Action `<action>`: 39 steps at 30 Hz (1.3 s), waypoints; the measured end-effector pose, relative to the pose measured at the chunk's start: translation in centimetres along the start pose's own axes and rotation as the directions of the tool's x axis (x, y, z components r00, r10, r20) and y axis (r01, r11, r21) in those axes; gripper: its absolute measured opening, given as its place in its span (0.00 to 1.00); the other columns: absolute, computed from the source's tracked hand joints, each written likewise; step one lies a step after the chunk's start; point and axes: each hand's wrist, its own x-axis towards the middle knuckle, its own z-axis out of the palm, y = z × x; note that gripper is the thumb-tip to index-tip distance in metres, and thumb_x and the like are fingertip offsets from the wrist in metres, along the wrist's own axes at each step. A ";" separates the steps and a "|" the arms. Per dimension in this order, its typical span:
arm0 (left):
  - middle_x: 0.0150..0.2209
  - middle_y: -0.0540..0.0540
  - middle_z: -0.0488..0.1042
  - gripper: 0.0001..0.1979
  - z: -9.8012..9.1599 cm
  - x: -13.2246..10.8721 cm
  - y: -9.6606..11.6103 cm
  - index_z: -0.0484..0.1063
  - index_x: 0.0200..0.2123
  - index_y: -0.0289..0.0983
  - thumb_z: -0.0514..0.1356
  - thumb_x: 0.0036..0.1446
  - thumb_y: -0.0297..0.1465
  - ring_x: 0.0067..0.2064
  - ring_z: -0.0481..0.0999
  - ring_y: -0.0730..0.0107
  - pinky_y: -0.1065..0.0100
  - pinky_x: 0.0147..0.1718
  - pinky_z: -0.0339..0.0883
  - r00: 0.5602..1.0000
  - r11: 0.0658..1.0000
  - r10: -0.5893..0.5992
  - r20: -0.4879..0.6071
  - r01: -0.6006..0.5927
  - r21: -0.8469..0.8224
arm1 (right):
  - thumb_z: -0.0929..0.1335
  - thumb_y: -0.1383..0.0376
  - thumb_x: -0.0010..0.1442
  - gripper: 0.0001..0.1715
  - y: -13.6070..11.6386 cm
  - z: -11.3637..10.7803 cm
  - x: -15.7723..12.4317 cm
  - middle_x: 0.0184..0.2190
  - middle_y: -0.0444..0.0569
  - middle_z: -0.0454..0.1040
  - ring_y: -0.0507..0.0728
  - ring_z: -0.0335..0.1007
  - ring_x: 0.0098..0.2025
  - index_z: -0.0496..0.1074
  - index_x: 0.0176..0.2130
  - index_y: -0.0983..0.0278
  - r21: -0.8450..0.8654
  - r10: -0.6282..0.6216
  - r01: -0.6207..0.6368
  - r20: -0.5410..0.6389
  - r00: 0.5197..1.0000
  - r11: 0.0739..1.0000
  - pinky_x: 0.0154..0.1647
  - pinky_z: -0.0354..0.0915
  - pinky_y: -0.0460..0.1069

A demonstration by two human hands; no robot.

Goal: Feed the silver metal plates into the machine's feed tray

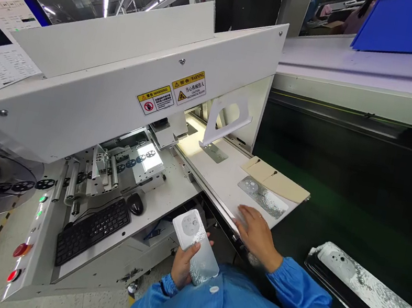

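My left hand (181, 265) is closed around a small stack of phone back covers (199, 251), pale and shiny, with a round camera area at the top end; they are held close to my body. My right hand (257, 235) rests with its fingers stretched out on the near edge of a white conveyor belt (226, 192), holding nothing that I can see. Just beyond those fingers lies a single glossy phone back cover (262, 196), alongside a cream guide plate (277, 180). Farther up the belt another flat cover (214, 153) lies under the machine opening.
A white machine housing (121, 91) with warning labels spans the left. Before it are a keyboard (92, 229), a mouse (135, 204) and red buttons (21, 250). To the right, a stack of covers in a black tray (369, 291) sits on a dark green belt (312, 141).
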 end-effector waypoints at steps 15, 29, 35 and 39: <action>0.35 0.36 0.80 0.28 0.3 -0.6 0.1 0.77 0.43 0.32 0.69 0.39 0.41 0.45 0.77 0.45 0.55 0.42 0.71 0.998 1.000 -0.022 0.058 0.022 0.014 | 0.60 0.55 0.62 0.17 -4.9 0.9 -4.8 0.33 0.48 0.77 0.56 0.71 0.34 0.71 0.37 0.62 0.531 -0.055 -0.162 0.370 0.927 0.832 0.35 0.65 0.50; 0.35 0.35 0.80 0.28 0.0 -0.9 0.2 0.75 0.45 0.30 0.68 0.40 0.39 0.45 0.76 0.45 0.54 0.44 0.69 0.987 1.000 -0.007 0.158 0.008 -0.003 | 0.57 0.51 0.63 0.23 -5.1 1.2 -5.1 0.29 0.47 0.74 0.55 0.69 0.32 0.71 0.33 0.62 0.562 -0.145 -0.114 0.396 0.907 0.819 0.33 0.63 0.49; 0.36 0.34 0.79 0.29 0.2 -1.0 0.5 0.75 0.44 0.29 0.68 0.38 0.40 0.45 0.75 0.43 0.52 0.45 0.69 0.990 1.000 -0.011 0.140 0.009 0.016 | 0.57 0.51 0.63 0.23 -5.3 1.1 -5.2 0.28 0.47 0.74 0.55 0.69 0.32 0.71 0.32 0.62 0.557 -0.145 -0.122 0.410 0.901 0.822 0.32 0.63 0.49; 0.36 0.34 0.79 0.30 0.1 -1.0 0.4 0.75 0.45 0.30 0.68 0.38 0.40 0.45 0.75 0.44 0.52 0.44 0.69 0.991 1.000 -0.011 0.132 0.009 0.019 | 0.57 0.51 0.63 0.23 -5.4 1.0 -5.1 0.28 0.47 0.74 0.55 0.69 0.31 0.70 0.31 0.62 0.547 -0.160 -0.099 0.406 0.900 0.831 0.32 0.63 0.50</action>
